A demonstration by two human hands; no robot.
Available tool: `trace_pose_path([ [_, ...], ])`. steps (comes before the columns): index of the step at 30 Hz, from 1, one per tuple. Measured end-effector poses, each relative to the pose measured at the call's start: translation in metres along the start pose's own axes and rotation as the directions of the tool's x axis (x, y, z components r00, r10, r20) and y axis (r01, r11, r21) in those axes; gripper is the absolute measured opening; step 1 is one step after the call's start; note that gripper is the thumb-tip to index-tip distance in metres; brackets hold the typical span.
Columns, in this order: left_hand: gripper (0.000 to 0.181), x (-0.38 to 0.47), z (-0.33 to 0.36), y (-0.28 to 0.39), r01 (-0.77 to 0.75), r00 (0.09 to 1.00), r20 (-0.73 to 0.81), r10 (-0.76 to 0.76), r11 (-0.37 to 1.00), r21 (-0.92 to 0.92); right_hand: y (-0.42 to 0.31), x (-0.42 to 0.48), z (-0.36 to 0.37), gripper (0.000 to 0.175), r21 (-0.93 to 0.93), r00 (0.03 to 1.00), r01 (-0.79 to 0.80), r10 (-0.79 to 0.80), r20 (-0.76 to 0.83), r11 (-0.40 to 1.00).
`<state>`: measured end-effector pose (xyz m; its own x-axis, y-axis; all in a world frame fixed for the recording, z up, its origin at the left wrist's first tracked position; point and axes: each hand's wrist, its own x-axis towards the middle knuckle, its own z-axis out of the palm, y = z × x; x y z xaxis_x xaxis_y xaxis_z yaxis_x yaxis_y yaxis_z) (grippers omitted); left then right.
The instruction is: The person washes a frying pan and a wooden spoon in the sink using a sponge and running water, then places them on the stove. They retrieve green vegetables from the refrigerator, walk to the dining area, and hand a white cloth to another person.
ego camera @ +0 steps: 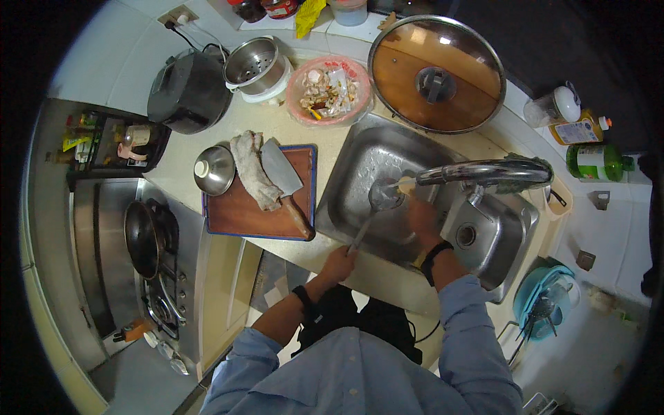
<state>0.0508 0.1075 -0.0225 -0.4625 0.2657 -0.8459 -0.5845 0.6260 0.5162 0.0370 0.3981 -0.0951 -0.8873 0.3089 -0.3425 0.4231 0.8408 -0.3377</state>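
Observation:
My left hand (338, 265) grips the handle of a metal ladle (361, 234) at the front edge of the large stainless steel sink basin (353, 155). The ladle's round bowl (385, 195) is inside that basin, below the spout of the chrome faucet (482, 172), where a thin stream of water runs. My right hand (423, 213), blurred, is beside the ladle bowl under the spout. At its fingertips is a small pale yellow piece (407, 184), possibly a sponge; the fingers hold it near the bowl.
Left of the sink, a cutting board (233, 218) carries a cleaver (280, 168), a grey cloth (254, 171) and a metal lid (214, 170). Behind stand a scrap-filled bowl (295, 106) and a large glass lid (386, 98). A smaller basin (485, 220) lies right; a wok (141, 239) is on the stove.

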Motion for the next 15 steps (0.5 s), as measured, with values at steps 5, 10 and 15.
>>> trace_pose_path([
  [5,0.036,-0.009,0.004,0.005,-0.072,0.995,-0.057,0.079,0.99,0.122,-0.008,-0.007,-0.008,0.048,0.074,0.986,0.148,-0.142,-0.082,0.986],
  [10,0.035,-0.009,0.0,0.006,-0.07,0.997,-0.016,0.072,0.993,0.097,-0.025,-0.023,0.009,0.047,0.076,0.915,0.401,-0.404,0.024,0.913],
  [15,0.036,-0.017,-0.001,0.004,0.004,1.0,0.022,-0.005,0.999,0.038,-0.016,-0.011,0.006,0.054,-0.003,0.975,0.213,-0.212,0.06,0.977],
])
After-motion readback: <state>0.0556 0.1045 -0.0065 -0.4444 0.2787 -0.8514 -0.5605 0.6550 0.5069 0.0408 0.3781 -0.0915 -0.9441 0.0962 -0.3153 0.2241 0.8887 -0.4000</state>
